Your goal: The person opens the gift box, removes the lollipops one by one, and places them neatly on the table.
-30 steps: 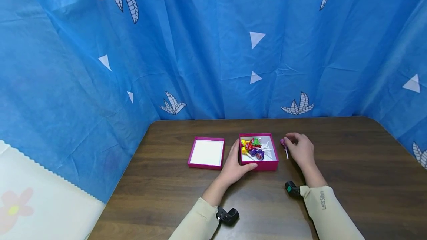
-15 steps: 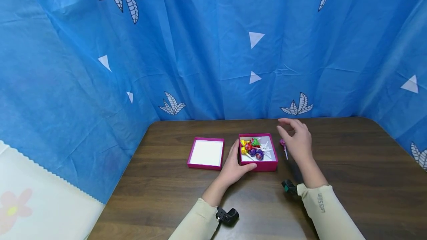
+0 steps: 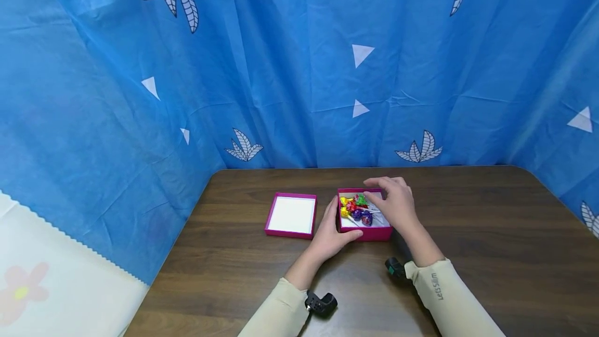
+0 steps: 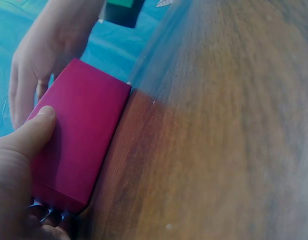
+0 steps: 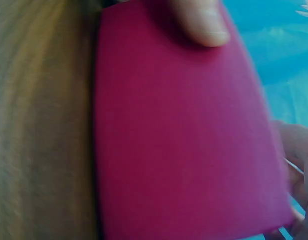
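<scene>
A magenta box [image 3: 369, 234] stands on the table, white inside, with several wrapped lollipops [image 3: 355, 209] in yellow, red, green and purple. My left hand [image 3: 329, 235] grips its near left corner. In the left wrist view the thumb [image 4: 41, 127] presses the front face and the other fingers go round the side. Over the box's right part hangs my right hand [image 3: 395, 204], thumb and forefinger apart with nothing seen between them. It covers the right rim and the spot just beyond. The right wrist view mostly shows the box's blurred front [image 5: 183, 130].
A shallow magenta lid [image 3: 292, 215], white side up, lies left of the box on the brown wooden table [image 3: 234, 264]. A blue patterned curtain [image 3: 290, 66] hangs along the table's back edge and its sides.
My right hand has left the purple lollipop lying right of the box, risen, then moved left over the box. That lollipop is now hidden from the head view. My left hand keeps its grip.
</scene>
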Available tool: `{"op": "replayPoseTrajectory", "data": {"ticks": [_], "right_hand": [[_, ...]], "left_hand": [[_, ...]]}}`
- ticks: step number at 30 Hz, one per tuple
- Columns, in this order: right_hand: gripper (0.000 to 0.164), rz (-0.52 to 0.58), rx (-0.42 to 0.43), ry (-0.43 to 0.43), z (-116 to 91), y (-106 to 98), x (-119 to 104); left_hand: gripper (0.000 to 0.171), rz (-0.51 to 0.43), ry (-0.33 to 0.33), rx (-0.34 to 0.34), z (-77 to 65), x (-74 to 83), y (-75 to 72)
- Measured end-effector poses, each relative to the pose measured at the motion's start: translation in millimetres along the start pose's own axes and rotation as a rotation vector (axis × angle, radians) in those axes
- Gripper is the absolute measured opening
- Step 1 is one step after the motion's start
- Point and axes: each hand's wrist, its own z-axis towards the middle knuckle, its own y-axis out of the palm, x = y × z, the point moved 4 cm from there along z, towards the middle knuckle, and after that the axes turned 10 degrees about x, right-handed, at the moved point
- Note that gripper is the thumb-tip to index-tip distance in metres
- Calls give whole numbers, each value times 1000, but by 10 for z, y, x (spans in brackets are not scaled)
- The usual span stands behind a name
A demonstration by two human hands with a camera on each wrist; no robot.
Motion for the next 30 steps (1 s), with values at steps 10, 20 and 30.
{"op": "replayPoseTrajectory", "data": {"ticks": [10, 20, 30], "right_hand": [[29, -30, -65, 66, -49, 171, 61], [26, -6, -151, 136, -44, 234, 109], [28, 15, -215, 165, -44, 260, 124]], "left_hand": [[103, 1, -3, -3, 0, 3, 3], [102, 3, 2, -5, 1, 2, 1], [103, 1, 1, -5, 3, -2, -1]]}}
